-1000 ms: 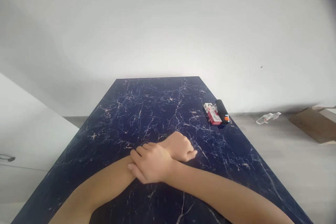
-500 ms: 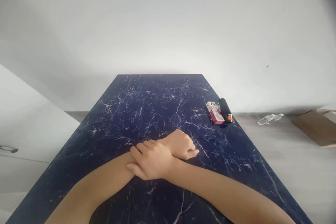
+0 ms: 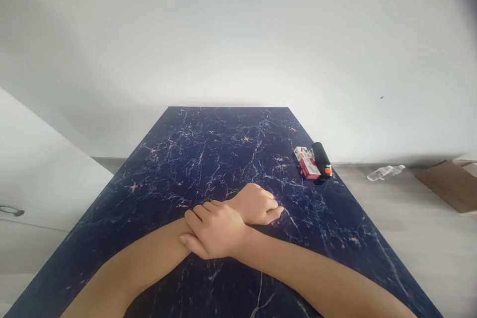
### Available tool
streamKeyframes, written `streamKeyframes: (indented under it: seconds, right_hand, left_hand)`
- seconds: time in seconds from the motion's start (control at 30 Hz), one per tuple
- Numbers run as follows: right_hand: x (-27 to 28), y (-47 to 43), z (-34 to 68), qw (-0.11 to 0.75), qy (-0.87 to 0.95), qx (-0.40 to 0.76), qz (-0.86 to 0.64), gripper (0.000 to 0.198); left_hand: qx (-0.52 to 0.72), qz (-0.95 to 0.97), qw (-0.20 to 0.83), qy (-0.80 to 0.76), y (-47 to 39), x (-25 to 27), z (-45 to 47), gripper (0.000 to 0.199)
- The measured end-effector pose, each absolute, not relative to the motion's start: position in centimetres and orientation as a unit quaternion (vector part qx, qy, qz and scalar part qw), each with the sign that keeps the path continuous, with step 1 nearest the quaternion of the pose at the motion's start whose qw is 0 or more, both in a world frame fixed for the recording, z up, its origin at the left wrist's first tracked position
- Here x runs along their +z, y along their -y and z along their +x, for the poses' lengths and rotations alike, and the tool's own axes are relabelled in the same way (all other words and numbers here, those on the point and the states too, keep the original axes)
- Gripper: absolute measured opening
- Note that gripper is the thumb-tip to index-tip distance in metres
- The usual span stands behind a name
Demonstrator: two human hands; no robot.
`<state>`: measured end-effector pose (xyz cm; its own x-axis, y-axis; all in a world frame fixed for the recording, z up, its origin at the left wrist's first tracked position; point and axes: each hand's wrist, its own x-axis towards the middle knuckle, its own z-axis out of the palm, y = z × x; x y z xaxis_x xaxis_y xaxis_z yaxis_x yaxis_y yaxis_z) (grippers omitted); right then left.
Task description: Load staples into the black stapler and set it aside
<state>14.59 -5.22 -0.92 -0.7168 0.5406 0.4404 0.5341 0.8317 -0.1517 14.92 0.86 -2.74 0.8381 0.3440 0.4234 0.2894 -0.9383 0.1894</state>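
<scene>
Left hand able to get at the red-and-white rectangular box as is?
Probably not freely: the right hand is clasped over the left forearm. Otherwise, nothing visible stands between the left hand and the red-and-white rectangular box.

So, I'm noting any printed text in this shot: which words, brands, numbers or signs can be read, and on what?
No text is readable.
Red-and-white box: printed, but too small and blurred to read.
Black cylinder with an orange patch: any lettering is too small to make out.
Clear plastic item: any label is too blurred to read.
Cardboard box: no legible marking.
</scene>
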Motion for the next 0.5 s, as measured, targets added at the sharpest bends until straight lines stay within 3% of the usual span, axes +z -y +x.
streamKeyframes:
  seconds: [0.5]
  right_hand:
    - [-0.9, 3.4, 15.8, 0.264, 0.931, -0.007, -0.250, 0.047]
  left_hand:
    - [0.204, 0.956, 0.072, -0.197, -2.4, -1.9, 14.5, 0.047]
